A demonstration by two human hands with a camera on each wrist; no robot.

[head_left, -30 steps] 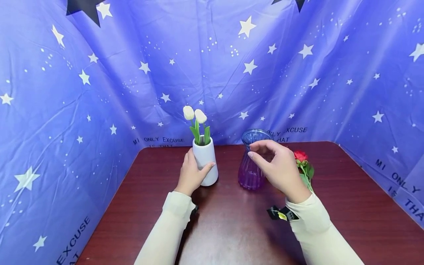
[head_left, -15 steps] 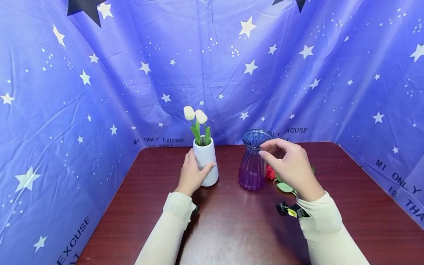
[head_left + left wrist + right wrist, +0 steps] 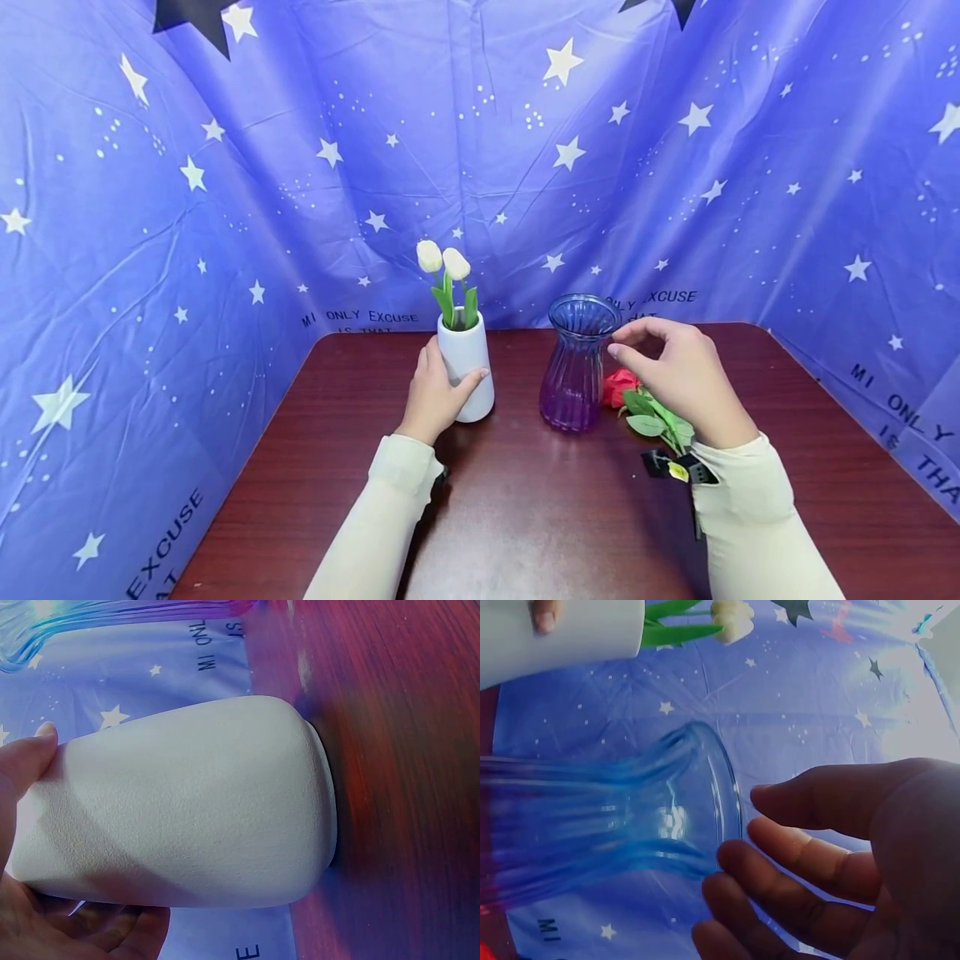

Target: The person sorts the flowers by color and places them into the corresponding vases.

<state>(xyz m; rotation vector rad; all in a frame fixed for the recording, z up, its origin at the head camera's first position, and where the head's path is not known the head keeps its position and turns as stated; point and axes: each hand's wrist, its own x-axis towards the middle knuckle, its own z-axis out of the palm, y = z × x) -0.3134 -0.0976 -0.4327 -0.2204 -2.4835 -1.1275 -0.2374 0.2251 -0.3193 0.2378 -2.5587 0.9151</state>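
My left hand (image 3: pixel 435 393) grips a white vase (image 3: pixel 468 375), fingers around its left side and thumb across the front. In the left wrist view, the white vase (image 3: pixel 187 802) stands on the table. Two white tulips (image 3: pixel 442 260) with green leaves rise from its mouth. Right of it is a ribbed glass vase (image 3: pixel 572 383), blue at the top and purple below. My right hand (image 3: pixel 690 379) is beside the glass rim, fingers loosely bent, holding nothing. In the right wrist view its fingertips (image 3: pixel 735 859) overlap the rim; I cannot tell whether they touch.
A red rose (image 3: pixel 621 387) with green leaves lies on the table behind and below my right hand, its stem partly hidden by the wrist. The dark red-brown table (image 3: pixel 510 517) is bordered by blue star-patterned cloth (image 3: pixel 480 167) at the back and sides.
My right hand has moved rightward, away from the front of the glass vase, uncovering its rim and side. The rose now shows to the hand's left. The left hand stays on the white vase.
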